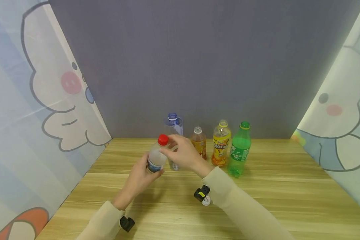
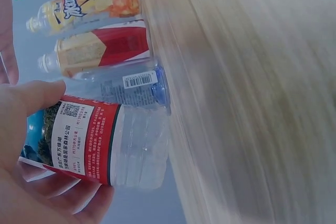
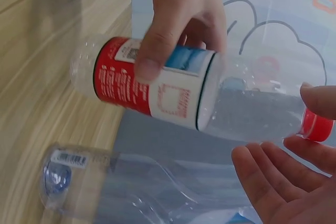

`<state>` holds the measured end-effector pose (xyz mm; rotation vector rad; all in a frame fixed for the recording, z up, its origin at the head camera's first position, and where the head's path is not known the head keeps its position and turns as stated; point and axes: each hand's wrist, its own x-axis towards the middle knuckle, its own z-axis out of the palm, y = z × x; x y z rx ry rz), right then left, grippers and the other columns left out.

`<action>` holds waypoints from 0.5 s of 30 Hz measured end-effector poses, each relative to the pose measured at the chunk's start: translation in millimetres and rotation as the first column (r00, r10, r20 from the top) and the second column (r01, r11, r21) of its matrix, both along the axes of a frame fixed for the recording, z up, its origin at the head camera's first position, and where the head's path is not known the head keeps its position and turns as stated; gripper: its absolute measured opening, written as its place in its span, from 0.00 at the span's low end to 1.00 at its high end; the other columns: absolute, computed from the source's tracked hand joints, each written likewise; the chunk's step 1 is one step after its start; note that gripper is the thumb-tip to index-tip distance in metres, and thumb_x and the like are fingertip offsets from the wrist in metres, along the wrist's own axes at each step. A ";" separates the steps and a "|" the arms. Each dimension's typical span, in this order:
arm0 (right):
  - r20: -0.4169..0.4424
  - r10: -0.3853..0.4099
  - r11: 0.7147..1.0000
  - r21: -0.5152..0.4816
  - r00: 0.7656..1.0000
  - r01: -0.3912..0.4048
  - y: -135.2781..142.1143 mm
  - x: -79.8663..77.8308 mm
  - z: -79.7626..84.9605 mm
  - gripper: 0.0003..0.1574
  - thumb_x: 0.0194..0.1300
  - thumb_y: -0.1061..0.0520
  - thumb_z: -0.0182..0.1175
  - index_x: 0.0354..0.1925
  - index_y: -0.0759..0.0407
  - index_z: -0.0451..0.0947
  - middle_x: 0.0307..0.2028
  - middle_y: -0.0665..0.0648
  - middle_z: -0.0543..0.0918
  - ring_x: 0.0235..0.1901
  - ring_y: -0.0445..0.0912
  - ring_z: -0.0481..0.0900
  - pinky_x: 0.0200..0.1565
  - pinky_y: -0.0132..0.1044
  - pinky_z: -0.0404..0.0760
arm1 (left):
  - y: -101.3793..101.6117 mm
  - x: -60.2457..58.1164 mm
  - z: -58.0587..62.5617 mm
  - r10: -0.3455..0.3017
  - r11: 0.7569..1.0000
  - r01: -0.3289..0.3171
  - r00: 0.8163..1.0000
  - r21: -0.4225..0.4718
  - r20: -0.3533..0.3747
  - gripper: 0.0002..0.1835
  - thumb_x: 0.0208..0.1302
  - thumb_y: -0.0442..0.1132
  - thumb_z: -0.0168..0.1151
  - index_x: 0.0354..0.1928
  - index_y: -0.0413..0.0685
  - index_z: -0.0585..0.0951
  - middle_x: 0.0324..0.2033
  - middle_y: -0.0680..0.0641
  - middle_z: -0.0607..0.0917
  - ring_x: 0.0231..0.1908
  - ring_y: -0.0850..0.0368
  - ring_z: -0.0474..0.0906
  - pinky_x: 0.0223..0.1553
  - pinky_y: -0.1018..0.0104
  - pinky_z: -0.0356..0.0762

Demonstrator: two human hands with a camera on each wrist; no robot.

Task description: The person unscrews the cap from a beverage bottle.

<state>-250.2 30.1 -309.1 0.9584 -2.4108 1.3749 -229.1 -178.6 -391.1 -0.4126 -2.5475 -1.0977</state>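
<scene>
A clear plastic water bottle with a red cap is held up off the table, slightly tilted. My left hand grips its body around the red, white and blue label, thumb on one side and fingers on the other. At the top, my right hand pinches the red cap between thumb and index finger. In the right wrist view, the other right fingers spread beside the bottle's shoulder. Behind the right hand stands a bluish clear bottle, partly hidden and without a cap.
To the right stand an uncapped bottle with an orange and red label, an uncapped yellow-labelled bottle and a green bottle. A small white round piece shows below the right wrist. A grey panel backs the wooden table.
</scene>
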 end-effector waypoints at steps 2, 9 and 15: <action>0.007 -0.001 1.000 0.006 1.000 0.001 4.7 1.2 1.7 0.21 0.68 0.49 0.67 0.56 0.55 0.81 0.46 0.50 0.85 0.41 0.43 0.83 0.42 0.37 0.83 | 1.7 1.6 0.1 0.002 1.000 -0.002 1.000 -0.026 -0.023 0.38 0.55 0.40 0.79 0.66 0.41 0.71 0.56 0.40 0.82 0.55 0.42 0.80 0.55 0.42 0.78; 0.000 -0.007 0.999 0.042 1.000 0.007 21.5 4.9 10.5 0.18 0.67 0.46 0.67 0.49 0.56 0.83 0.35 0.48 0.86 0.36 0.42 0.82 0.38 0.38 0.82 | 6.1 5.0 -0.3 -0.004 0.994 -0.012 0.989 -0.112 -0.146 0.37 0.52 0.40 0.81 0.63 0.42 0.74 0.51 0.43 0.83 0.50 0.45 0.81 0.50 0.44 0.80; -0.012 -0.033 0.993 0.110 0.999 0.034 34.3 7.5 15.0 0.18 0.68 0.44 0.66 0.44 0.56 0.83 0.30 0.47 0.85 0.32 0.41 0.81 0.35 0.37 0.81 | 9.1 7.5 1.5 0.011 0.984 -0.053 0.971 -0.172 -0.239 0.40 0.46 0.43 0.83 0.61 0.44 0.75 0.49 0.41 0.83 0.48 0.42 0.80 0.48 0.42 0.78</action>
